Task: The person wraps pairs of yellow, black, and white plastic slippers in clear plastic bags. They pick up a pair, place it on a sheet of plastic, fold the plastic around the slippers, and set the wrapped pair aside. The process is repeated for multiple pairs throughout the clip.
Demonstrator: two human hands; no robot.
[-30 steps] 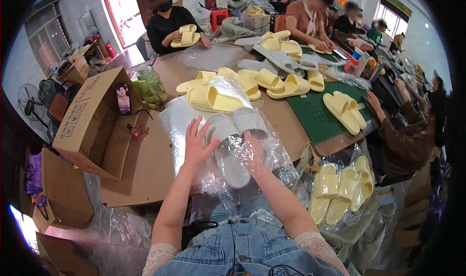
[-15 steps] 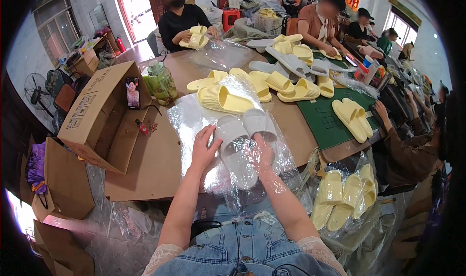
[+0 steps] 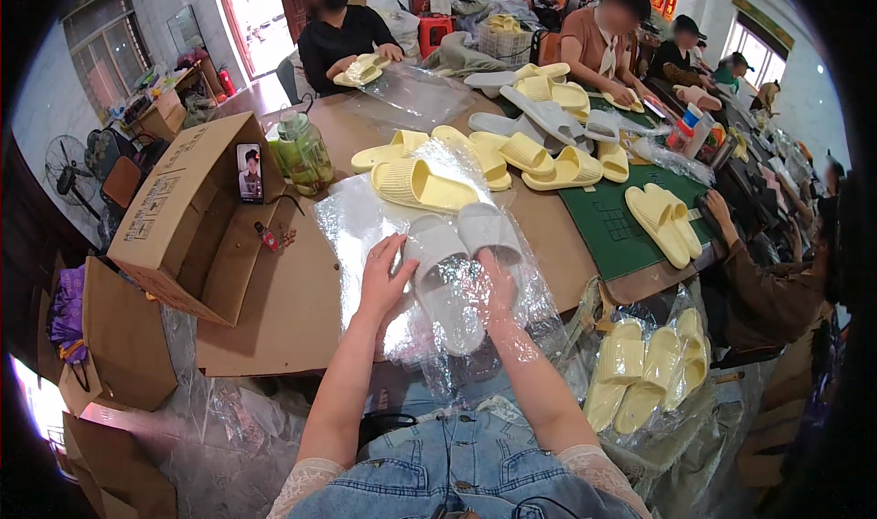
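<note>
A pair of grey slippers (image 3: 451, 314) lies in front of me on a stack of clear plastic bags (image 3: 354, 245), with clear film over their near part. My left hand (image 3: 384, 277) rests along the left slipper's outer side, fingers stretched out and their tips near its strap. Between the two slippers, my right hand (image 3: 496, 287) is under the shiny film and grips the right slipper near its strap; its lower fingers are partly hidden by glare. Just beyond, a yellow slipper (image 3: 422, 186) lies on the bags.
More yellow slippers (image 3: 562, 170) and grey slippers (image 3: 541, 117) spread across the table. An open carton (image 3: 174, 227) holding a phone (image 3: 249, 173) stands left, beside a glass jar (image 3: 303, 153). Bagged yellow slippers (image 3: 647, 377) sit at lower right. Co-workers sit around the table.
My hands and the grey slippers stay almost still. Across the table, a co-worker's yellow slippers have tipped lower and shifted slightly left. The phone's picture has changed.
</note>
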